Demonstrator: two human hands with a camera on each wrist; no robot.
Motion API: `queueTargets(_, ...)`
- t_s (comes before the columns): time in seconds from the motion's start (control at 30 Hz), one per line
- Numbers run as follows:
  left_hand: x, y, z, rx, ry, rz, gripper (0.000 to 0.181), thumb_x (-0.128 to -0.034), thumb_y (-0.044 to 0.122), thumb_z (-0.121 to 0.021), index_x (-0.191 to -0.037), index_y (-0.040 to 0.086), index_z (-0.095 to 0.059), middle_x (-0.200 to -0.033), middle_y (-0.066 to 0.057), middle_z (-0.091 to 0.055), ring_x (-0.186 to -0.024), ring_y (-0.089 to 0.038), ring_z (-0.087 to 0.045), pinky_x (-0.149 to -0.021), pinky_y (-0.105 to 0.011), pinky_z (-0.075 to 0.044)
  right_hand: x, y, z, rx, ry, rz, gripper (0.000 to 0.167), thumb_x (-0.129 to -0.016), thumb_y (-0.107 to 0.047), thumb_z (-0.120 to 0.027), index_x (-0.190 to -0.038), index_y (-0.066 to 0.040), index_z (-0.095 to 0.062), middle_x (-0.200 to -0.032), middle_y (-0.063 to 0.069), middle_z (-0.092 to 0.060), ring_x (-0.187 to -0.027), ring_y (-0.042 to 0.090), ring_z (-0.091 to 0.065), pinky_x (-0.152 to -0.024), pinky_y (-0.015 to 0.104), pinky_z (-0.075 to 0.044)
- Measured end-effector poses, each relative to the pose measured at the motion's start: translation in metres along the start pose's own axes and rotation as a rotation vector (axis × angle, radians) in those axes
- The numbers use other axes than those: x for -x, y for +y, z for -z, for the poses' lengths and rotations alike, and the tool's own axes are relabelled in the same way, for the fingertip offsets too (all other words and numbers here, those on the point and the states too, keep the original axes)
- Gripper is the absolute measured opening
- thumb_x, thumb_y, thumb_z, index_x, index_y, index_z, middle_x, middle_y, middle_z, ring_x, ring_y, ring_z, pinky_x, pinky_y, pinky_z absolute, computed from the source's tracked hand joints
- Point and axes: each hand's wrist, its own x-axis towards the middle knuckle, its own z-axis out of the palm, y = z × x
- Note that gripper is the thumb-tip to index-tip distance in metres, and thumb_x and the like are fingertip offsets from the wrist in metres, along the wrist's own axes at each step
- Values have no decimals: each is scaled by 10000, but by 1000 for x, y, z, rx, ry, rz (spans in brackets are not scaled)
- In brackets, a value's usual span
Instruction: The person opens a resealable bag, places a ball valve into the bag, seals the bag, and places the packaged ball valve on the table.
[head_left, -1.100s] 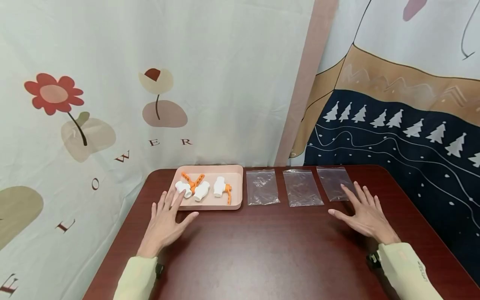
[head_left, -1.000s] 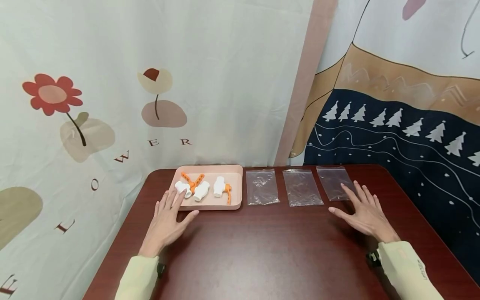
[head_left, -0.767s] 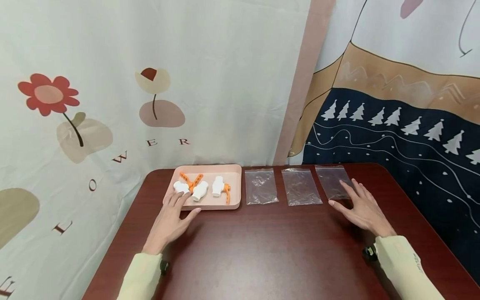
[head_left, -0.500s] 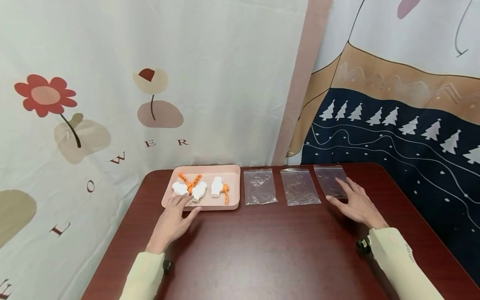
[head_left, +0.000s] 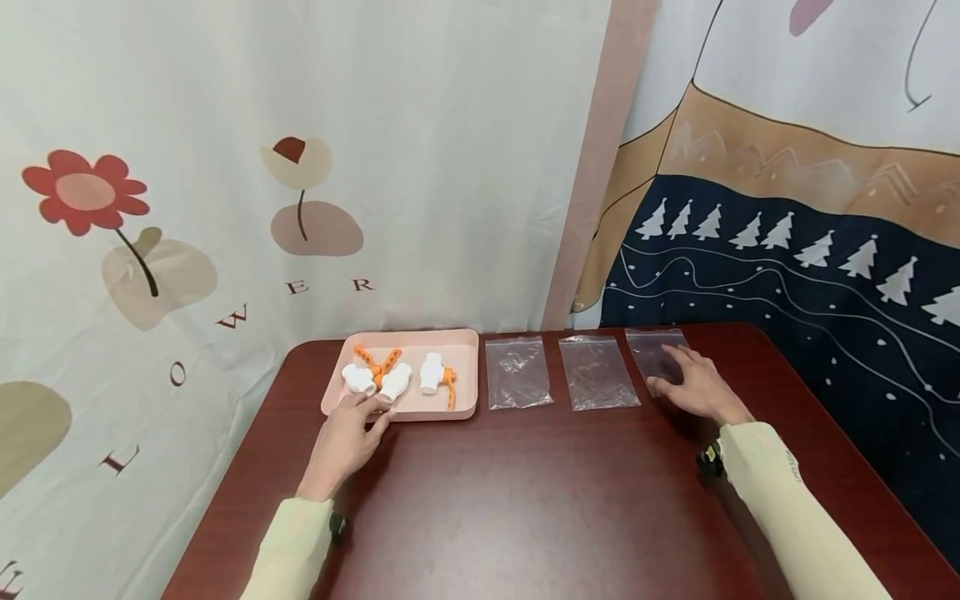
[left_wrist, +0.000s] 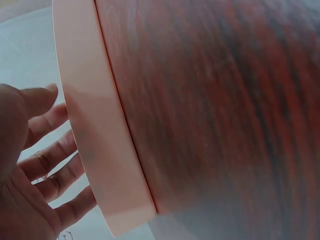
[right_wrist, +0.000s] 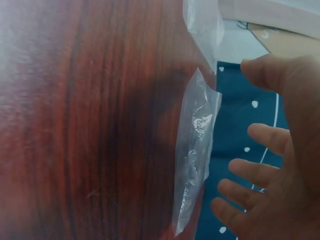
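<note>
A pink tray [head_left: 462,404] at the back left of the table holds three white plastic valves with orange handles: a left one [head_left: 358,379], a middle one [head_left: 395,382] and a right one [head_left: 432,373]. My left hand [head_left: 347,437] hovers at the tray's front left edge, fingers loosely bent over the rim. In the left wrist view, the thumb stands apart and nothing is gripped. Over the rightmost clear zip bag [head_left: 645,354] hangs my right hand [head_left: 699,390], hiding part of it. The right wrist view shows its fingers spread, apart from a clear bag [right_wrist: 195,145].
Two more flat zip bags, a left one [head_left: 518,372] and a middle one [head_left: 599,372], lie between the tray and my right hand. Behind the dark red table [head_left: 525,500] hangs a printed curtain [head_left: 465,167].
My right hand has moved forward and left, further over the rightmost bag. The left hand has shifted right and slightly down, its fingers bending more. The tray and bags stay put.
</note>
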Motion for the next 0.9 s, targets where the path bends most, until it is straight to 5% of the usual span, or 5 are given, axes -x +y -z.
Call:
queueTargets(0.57,-7,-2,-2,-30,21,2,69,-896,150,-786,-948,105,-779,-988,-88,-749,-946,-298,-678,-741,-493,-543,-20,13,-10,59,-41,-41,812,-969,-505,-605,-1569,-31,-331,-1612,374,-191,-1438,574,-198,-1132,750,-279)
queueTargets(0.9,-6,-1,-3,-5,60,8,54,-870,108,-806,-914,96,-778,-964,-81,-752,-932,-303,-682,-730,-481,-541,-14,15,-14,94,-67,-36,818,-973,-527,-589,-1570,-28,-335,-1639,352,-141,-1479,563,-144,-1155,750,-236)
